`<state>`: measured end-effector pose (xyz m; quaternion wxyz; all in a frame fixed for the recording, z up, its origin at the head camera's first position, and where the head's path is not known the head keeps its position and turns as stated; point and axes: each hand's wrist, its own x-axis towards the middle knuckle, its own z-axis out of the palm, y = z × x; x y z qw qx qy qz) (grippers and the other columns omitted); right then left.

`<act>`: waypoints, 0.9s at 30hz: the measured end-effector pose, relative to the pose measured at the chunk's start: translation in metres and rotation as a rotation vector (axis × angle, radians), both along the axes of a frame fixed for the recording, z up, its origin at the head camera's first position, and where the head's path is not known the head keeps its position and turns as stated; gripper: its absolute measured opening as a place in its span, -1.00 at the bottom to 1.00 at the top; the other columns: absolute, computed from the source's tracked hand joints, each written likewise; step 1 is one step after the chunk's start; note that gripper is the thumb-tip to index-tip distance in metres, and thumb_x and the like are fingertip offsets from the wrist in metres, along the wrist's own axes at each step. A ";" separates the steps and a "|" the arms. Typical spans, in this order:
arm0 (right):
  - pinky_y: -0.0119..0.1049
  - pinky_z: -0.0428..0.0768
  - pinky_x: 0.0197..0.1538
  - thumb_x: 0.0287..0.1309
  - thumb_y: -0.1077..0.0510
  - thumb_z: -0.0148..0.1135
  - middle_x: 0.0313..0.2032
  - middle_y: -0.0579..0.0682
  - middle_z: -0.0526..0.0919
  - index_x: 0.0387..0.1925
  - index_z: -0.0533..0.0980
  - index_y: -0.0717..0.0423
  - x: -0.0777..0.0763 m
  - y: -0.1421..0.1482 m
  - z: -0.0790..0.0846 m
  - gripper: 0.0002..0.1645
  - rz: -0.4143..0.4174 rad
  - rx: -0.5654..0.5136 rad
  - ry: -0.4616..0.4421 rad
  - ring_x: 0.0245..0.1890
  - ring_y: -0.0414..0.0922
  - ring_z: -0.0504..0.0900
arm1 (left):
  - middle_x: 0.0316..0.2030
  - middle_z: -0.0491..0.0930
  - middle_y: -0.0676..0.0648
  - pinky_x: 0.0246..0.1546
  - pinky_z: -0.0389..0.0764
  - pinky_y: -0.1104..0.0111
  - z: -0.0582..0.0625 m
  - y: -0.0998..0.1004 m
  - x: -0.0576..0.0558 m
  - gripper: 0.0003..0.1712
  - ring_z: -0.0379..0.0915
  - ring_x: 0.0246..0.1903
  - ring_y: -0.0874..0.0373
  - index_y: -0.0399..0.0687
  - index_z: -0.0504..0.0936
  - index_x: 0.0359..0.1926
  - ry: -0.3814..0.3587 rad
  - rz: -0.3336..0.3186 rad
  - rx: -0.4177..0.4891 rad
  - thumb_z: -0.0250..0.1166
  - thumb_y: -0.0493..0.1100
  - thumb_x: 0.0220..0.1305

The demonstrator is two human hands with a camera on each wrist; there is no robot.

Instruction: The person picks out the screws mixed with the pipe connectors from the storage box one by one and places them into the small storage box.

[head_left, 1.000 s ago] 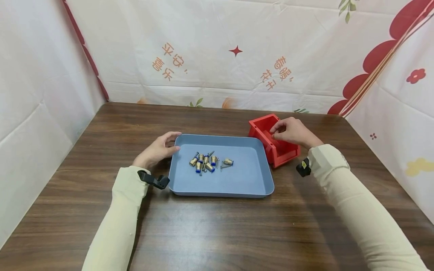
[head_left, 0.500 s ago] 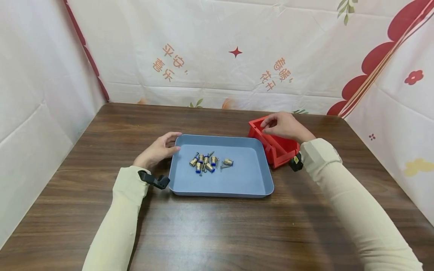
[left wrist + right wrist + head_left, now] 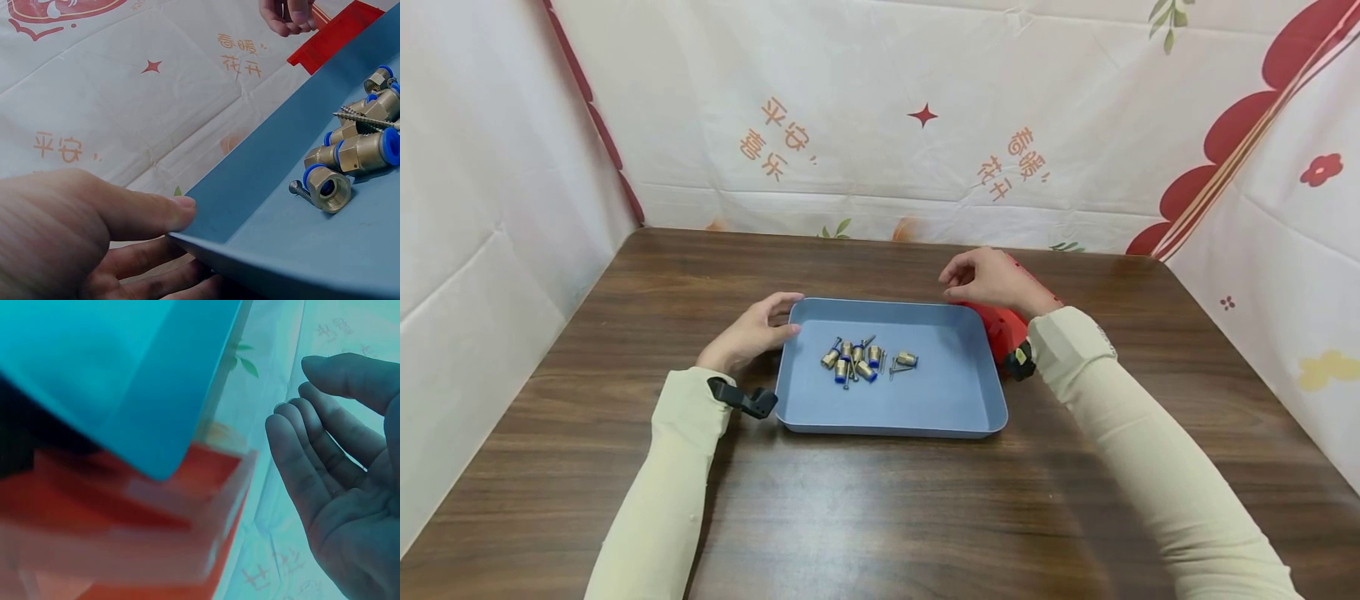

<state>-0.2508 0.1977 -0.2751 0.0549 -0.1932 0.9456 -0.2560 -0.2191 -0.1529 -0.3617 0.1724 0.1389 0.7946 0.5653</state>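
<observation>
My left hand [image 3: 748, 333] holds the blue tray [image 3: 925, 408] at its far left corner. In the left wrist view the thumb lies at the rim and the fingers are outside the wall. Brass fittings [image 3: 362, 153] with blue rings lie in the tray, mixed with screws [image 3: 359, 119]. One fitting [image 3: 907, 358] lies a little right of the pile beside a few screws. My right hand [image 3: 992, 279] hovers over the red bin [image 3: 1003, 333], past the tray's far right corner. Its fingers are loosely bent with nothing between them in the right wrist view. Hand and sleeve hide much of the bin.
The tray stands on a brown wooden table [image 3: 880, 517], with the red bin against its right end. A white printed cloth [image 3: 850, 150] hangs behind the table and along both sides.
My right hand has come up out of the red bin and moved left over it, towards the tray's far right corner. My left hand and the tray's contents stay put.
</observation>
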 end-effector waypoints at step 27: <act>-0.27 0.61 -0.11 0.04 0.23 0.38 -0.29 0.02 0.67 -0.18 0.64 0.19 0.020 -0.030 -0.031 -0.75 0.109 0.014 -0.086 -0.31 -0.09 0.56 | 0.43 0.03 -0.26 0.27 0.30 -0.06 -0.002 0.000 0.000 -0.35 0.04 0.38 -0.21 -0.21 0.06 0.44 0.013 -0.004 -0.019 0.04 -0.34 0.40</act>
